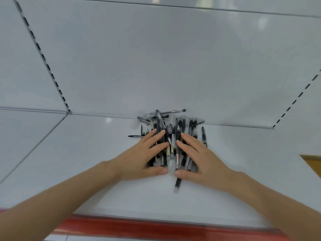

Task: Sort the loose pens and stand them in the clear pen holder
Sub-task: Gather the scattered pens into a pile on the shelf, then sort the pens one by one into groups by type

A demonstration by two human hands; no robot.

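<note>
Toward the back of a white shelf (104, 153), a heap of loose pens (171, 129) lies against the seam where the shelf meets the white back panel (139, 66). They are mostly black and grey, many with clear barrels, and most point away from the viewer.

Two bare forearms reach in from the near edge. The left hand (144, 159) lies flat on the left half of the heap and the right hand (199, 159) on the right half. Both are spread, fingers straight and slightly fanned, grasping nothing. The thumbs stretch toward each other along the near ends of the pens and almost meet. This posture looks meant to corral the heap and square its ends before any pen is picked out.

Some pens escape the hands. One black pen (177, 184) sticks out toward the viewer between the thumbs, one pen (134, 136) lies crosswise at the left, and a clear pen (171, 111) lies crosswise at the far side.

No clear pen holder is in view, so standing the pens has yet to begin.

Slotted uprights run up the back panel at the left (43, 56) and right (295, 100). A red strip (139, 228) edges the near front of the shelf.
</note>
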